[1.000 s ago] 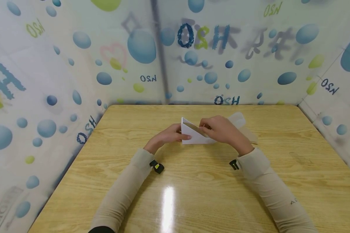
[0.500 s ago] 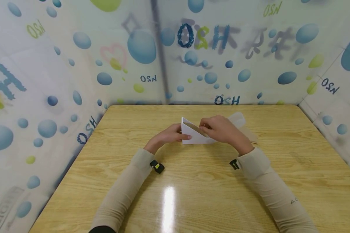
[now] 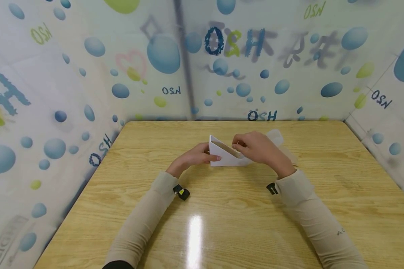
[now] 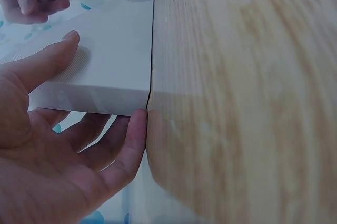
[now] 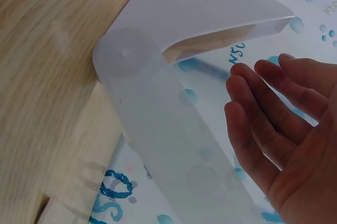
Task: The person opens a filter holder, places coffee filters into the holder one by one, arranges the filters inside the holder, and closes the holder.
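Observation:
A white, thin box-like holder [image 3: 222, 156] with a slanted opening and a tan inside stands on edge on the table. My left hand [image 3: 196, 154] grips its left end, the thumb on the near face and the fingers behind, as the left wrist view shows. From the holder's lower corner a translucent strip [image 5: 168, 145] with a rounded, disc-like end runs off, partly behind my right hand in the head view. Beside the slanted opening [image 5: 221, 39] is my right hand [image 5: 295, 124], its fingers loosely bent, holding nothing.
Behind my right wrist a flat tan piece [image 3: 289, 155] lies on the wooden table [image 3: 242, 216]. Printed cloth walls [image 3: 282, 74] with blue and green spots rise at the table's back and sides.
My right hand has drawn slightly to the right, away from the slanted opening, baring more of the opening's lower end. My left hand and the holder stay in place.

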`<state>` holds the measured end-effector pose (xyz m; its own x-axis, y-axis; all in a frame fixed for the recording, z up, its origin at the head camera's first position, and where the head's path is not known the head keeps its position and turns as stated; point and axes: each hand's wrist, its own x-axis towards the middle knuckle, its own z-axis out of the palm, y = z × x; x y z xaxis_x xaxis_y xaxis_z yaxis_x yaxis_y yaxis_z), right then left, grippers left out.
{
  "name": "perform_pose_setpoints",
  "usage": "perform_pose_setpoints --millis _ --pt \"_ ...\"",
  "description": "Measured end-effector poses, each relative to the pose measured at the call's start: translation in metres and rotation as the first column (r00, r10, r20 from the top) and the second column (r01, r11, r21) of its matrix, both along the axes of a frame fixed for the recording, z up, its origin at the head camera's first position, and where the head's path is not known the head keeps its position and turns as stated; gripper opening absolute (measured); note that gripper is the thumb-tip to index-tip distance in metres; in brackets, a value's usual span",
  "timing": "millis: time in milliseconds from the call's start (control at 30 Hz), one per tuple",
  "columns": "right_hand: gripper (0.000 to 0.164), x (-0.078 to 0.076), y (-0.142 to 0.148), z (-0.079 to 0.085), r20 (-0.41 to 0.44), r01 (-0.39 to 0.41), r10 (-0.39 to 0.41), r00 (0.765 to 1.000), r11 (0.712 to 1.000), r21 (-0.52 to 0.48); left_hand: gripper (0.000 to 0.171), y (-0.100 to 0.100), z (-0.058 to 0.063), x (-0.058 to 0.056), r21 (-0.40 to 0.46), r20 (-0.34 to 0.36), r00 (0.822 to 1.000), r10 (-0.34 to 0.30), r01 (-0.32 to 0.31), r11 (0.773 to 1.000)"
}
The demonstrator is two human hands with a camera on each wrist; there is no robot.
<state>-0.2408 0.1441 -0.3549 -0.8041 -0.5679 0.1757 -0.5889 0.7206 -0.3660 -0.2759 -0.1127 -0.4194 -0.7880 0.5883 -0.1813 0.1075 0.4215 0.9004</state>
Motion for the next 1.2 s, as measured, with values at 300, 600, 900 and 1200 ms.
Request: perform_pose_setpoints --millis 300,600,900,1200 --pt "0.017 0.0 0.016 0.01 -0.03 0.03 -0.031 0.999 0.999 -0.035 0.046 0.0 0.001 0.001 -0.006 0.012 1.0 0.019 -0.018 1.0" --pt "0.02 0.001 0.037 0.024 -0.044 0.076 -0.079 0.996 0.994 -0.075 0.047 -0.001 0.001 0.002 -0.014 0.01 1.0 0.022 -0.021 1.0" --pt "0.024 0.002 0.063 0.034 -0.068 0.132 -0.143 0.987 0.981 -0.142 0.046 0.0 0.001 0.001 -0.007 0.007 1.0 0.015 -0.015 1.0" --pt "0.028 0.001 0.093 0.039 -0.05 0.233 -0.25 0.967 0.947 -0.221 0.045 -0.001 -0.001 0.0 -0.015 -0.004 1.0 0.013 -0.013 1.0"
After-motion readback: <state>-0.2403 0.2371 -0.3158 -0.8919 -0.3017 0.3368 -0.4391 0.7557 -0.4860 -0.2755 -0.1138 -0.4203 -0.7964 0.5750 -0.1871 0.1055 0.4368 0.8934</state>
